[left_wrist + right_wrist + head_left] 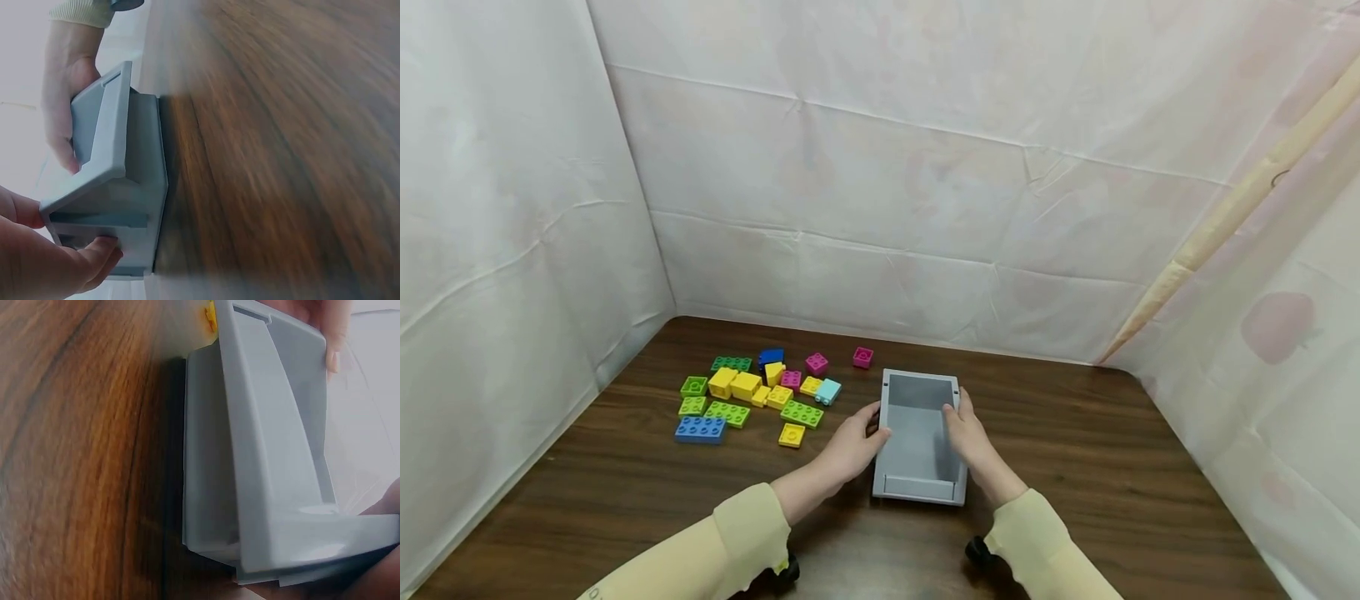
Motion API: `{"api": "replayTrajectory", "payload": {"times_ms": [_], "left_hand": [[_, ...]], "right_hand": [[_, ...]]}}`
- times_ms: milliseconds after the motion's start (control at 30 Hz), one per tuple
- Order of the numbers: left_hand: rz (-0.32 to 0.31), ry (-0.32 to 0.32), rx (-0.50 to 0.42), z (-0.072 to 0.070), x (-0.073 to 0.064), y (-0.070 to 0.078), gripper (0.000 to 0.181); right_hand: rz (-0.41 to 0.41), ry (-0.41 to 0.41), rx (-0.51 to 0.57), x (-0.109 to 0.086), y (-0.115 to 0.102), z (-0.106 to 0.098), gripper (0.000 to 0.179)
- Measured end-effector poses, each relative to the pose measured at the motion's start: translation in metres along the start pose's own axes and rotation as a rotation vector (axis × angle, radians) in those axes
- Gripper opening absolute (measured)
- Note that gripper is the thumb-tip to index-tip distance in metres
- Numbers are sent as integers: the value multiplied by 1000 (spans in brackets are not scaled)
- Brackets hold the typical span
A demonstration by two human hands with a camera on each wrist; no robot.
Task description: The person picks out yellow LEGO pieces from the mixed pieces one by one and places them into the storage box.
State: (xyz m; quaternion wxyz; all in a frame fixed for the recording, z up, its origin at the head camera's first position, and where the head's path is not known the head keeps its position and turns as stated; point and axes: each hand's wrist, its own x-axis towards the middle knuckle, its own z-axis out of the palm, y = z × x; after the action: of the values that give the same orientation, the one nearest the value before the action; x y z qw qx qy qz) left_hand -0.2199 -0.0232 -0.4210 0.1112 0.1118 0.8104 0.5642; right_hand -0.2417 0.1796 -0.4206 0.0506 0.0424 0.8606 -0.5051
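Observation:
An empty grey plastic storage bin (916, 433) stands on the dark wooden table, its low front lip facing me. My left hand (852, 446) grips its left side, thumb over the rim and fingers against the outer wall, as the left wrist view shows on the bin's side (134, 203). My right hand (970, 435) holds the opposite side, thumb inside the rim. The right wrist view has the bin's front lip (262, 437) up close, with the left hand's fingers (335, 331) at the far rim. The bin's underside lies close on the tabletop.
Left of the bin lie several loose toy bricks: a blue one (701, 430), lime green ones (802, 414), yellow ones (746, 387), a light blue one (828, 392) and magenta ones (862, 357). White cloth (887, 192) hangs behind the table and at both sides.

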Motion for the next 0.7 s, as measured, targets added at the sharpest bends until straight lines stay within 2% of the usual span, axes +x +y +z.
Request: {"api": "replayTrajectory", "payload": {"times_ms": [233, 433, 567, 700], "left_hand": [[-28, -20, 29, -7, -4, 0, 57], [-27, -43, 74, -10, -3, 2, 58], [-41, -82, 162, -18, -1, 1, 59], [-26, -140, 315, -33, -4, 1, 56]], "right_hand": [[-6, -28, 44, -1, -1, 4, 56], [6, -68, 70, 0, 2, 1, 55], [13, -77, 90, 0, 3, 0, 55], [7, -68, 93, -1, 5, 3, 54]]}}
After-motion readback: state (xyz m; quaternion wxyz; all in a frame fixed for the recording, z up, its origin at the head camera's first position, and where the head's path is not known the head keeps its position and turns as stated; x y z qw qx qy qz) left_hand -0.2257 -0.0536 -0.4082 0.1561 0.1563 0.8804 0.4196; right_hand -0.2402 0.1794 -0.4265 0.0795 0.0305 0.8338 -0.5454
